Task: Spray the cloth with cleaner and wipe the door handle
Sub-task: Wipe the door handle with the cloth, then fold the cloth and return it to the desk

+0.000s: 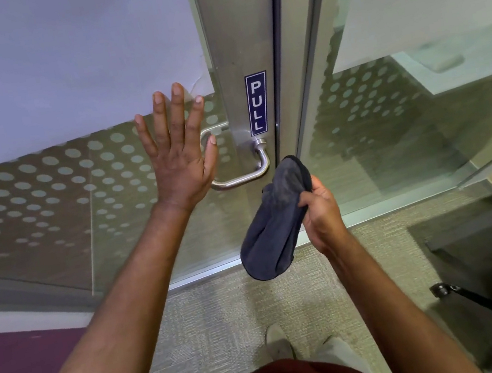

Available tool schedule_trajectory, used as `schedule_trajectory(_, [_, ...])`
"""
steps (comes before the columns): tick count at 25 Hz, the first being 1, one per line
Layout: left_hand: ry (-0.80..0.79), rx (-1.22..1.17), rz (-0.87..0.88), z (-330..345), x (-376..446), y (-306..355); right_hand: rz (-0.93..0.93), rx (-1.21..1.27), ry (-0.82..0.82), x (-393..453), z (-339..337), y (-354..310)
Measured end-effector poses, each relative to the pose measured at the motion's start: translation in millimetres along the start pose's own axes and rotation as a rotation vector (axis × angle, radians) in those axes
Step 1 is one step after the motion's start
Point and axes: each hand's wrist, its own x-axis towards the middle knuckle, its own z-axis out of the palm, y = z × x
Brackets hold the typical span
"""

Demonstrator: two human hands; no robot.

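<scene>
The left hand (178, 164) is spread flat against the glass door (47, 201), fingers (177, 107) straight and apart, holding nothing, just left of the steel door handle (246, 177). The right hand (319, 210) has its fingers curled round a dark grey cloth (273, 224), which hangs bunched just below and right of the handle, under the blue PULL sign (258, 103), not touching it
</scene>
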Motion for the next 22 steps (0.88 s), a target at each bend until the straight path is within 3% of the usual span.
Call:
schedule_trajectory(3, [-0.081,-0.171,-0.127,-19.5,-13.6,27.6,0.006,0.068,-0.035,-16.4,-0.5,-13.5])
schedule_trajectory(7, [-0.098,-0.604,-0.375,-48.8,-72.2,78.7,-0.031,0.058,-0.114,-40.4,-3.2,-39.6])
schedule_trajectory(9, [-0.266,-0.94,-0.576,-59.9,-102.6,102.4,-0.062,0.049,-0.168,-52.3,-4.8,-54.2])
schedule_trajectory(11, [-0.541,-1.276,-0.751,-70.3,-116.9,119.4,-0.101,0.027,-0.241,-62.7,-5.7,-66.9])
schedule_trajectory(14, [-0.748,-1.475,-0.829,-67.1,-122.4,127.1,-0.139,-0.045,-0.236,-71.8,-9.7,-79.9])
schedule_trajectory(22, [-0.565,-1.637,-1.045,-79.3,-118.1,157.5,-0.151,-0.15,-0.106,-72.2,-59.9,-74.5])
